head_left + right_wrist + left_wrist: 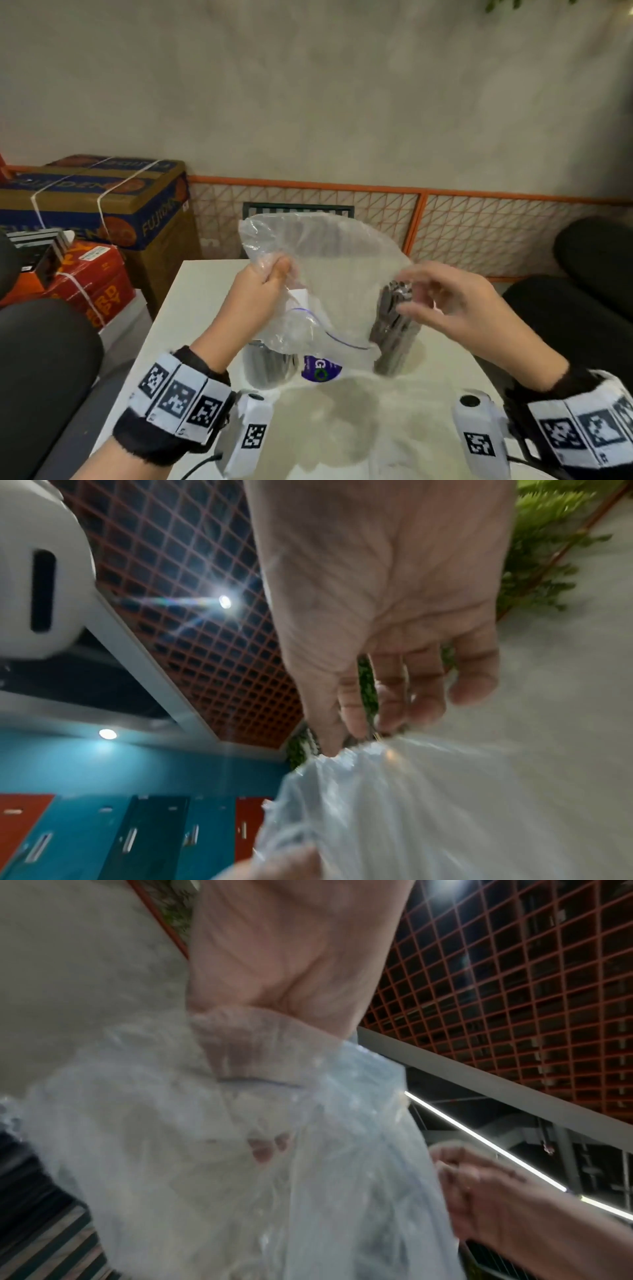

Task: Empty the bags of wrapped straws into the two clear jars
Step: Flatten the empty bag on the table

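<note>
A clear, empty-looking zip bag (329, 274) hangs mouth down over the white table (342, 428). My left hand (274, 274) grips its left side in a fist, with the plastic bunched round the fingers (240, 1047). At the bag's right edge, my right hand (418, 294) pinches the plastic (428, 804) between thumb and fingers (356, 731). Below the bag stand two clear jars of dark wrapped straws, the left jar (270, 366) and the right jar (394, 335). The straws in the right jar stick up behind the bag.
A purple-labelled bag (320, 371) lies between the jars. Strapped cardboard boxes (102, 212) and a red box (92, 284) are stacked at the left. Black chairs (41, 377) (582, 308) flank the table. An orange mesh fence (342, 219) runs behind it.
</note>
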The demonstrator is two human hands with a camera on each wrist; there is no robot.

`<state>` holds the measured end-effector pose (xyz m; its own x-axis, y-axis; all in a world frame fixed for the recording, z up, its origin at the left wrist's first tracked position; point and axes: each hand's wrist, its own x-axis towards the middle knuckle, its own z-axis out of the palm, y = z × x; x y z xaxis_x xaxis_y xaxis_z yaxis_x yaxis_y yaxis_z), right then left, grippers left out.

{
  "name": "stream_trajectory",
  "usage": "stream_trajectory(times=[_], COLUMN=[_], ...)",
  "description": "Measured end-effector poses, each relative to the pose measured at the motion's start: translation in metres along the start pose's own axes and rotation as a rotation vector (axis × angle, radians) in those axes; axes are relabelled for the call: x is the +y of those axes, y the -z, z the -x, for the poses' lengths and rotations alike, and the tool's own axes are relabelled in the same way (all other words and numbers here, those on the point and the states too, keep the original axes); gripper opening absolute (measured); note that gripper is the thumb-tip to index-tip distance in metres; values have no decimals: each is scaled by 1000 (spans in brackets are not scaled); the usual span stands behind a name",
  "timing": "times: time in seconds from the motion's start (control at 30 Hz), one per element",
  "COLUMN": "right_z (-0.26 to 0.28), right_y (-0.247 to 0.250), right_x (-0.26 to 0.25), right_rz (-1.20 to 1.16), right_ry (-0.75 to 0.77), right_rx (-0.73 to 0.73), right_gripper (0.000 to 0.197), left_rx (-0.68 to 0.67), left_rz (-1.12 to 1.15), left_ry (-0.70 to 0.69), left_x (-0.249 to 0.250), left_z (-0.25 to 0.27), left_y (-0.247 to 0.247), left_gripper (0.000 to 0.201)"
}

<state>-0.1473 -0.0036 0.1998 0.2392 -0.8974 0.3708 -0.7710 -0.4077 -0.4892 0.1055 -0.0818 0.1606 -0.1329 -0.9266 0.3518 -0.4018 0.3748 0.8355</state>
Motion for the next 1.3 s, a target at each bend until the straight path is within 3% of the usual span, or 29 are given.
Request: stream_trajectory(times=[0.03,0.1,0.2,0.27,0.33,0.37,0.43,0.53,0.67,0.8,0.87,0.97,1.1,1.17,1.3], right_z=[3,5,4,6,11,14,24,40,59,70,76,83,87,90,94], right_y=[8,7,-14,-27,-32,-32,-26,-7,9,15,17,14,13,15,17], right_x=[-6,-14,-11,-1,9,14,27,57,85,99,102,113,127,134,142], right_rz=[1,102,309,263,164,160,199,181,126,82,76,71,68,55,40], right_ry=[8,-8,-152,-238,-284,-296,-307,-424,-599,-653,-664,-693,-794,-834,-857], right_rx=[101,169,105,72,81,80,90,148,196,229,234,207,128,86,8], right_gripper=[34,44,74,59,33,27,22,24,29,31,31,33,36,36,36], left_rx=[-90,-237,-382,-441,-431,-420,-459,-487,-303,-123,-99,-148,-311,-407,-525], left_rz=[-50,-88,-31,2,15,2,-16,-34,-32,92,182,387,720,694,570], left_ry=[-5,1,-21,-57,-40,4,72,50,38,91,167,262,359,331,300], left_x=[2,9,22,26,19,13,-4,-21,-25,-26,-29,-38,-41,-40,-23], left_z=[2,12,29,41,52,58,74,103,124,132,137,147,152,154,159], left_y=[-9,-28,-57,-72,-85,-90,-100,-107,-111,-119,-124,-129,-123,-117,-116], left_gripper=[33,33,31,24,10,13,20,27,24,11,8,31,55,55,37])
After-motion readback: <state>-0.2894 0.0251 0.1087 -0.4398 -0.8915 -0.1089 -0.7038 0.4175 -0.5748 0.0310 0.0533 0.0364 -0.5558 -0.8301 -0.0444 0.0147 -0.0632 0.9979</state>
